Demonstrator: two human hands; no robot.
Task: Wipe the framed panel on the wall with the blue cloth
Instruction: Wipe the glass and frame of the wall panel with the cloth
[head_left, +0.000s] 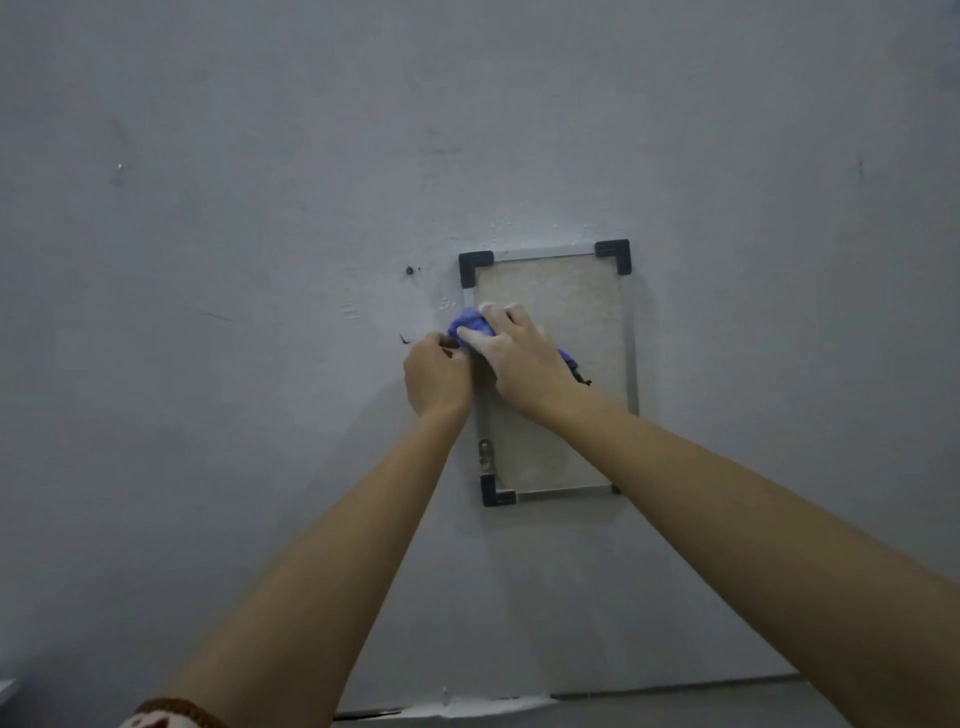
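A framed panel hangs on the grey wall, a beige sheet in a thin metal frame with black corner pieces. My right hand presses a bunched blue cloth against the panel's left edge, about a third of the way down. My left hand is curled at the frame's left side, just below the cloth, with its fingertips touching the cloth or the frame edge; which one is unclear. Part of the cloth shows dark under my right wrist.
The wall fills the view. A small screw and a dark mark sit left of the panel. A metal clip sits on the frame's lower left side. A floor joint runs along the bottom.
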